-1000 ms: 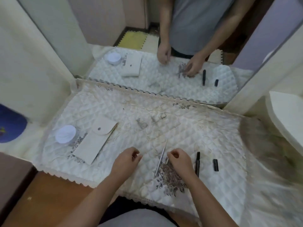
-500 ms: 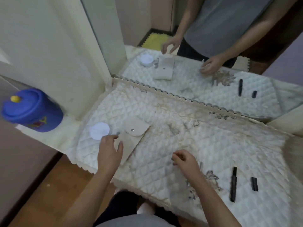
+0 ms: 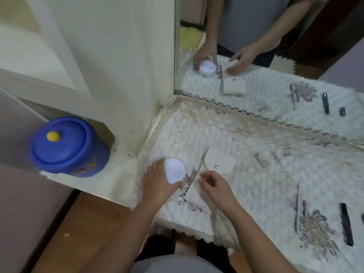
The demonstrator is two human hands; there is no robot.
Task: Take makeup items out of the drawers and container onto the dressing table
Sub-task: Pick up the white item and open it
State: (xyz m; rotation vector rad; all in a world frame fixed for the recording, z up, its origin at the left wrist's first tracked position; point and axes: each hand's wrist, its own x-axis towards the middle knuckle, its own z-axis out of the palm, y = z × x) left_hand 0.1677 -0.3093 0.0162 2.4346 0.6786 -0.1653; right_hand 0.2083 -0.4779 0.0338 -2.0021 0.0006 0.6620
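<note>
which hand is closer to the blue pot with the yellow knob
Left. The left hand grips the white jar on the table's near-left corner, nearest the blue pot. The right hand sits farther right, on the beige pouch.

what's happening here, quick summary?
A person stands at a dressing table with a mirror. The left hand grips a small white round jar near the table's left end; the right hand rests on a cream snap pouch beside it. A black pencil lies further right. A blue lidded container sits off to the left.
</note>
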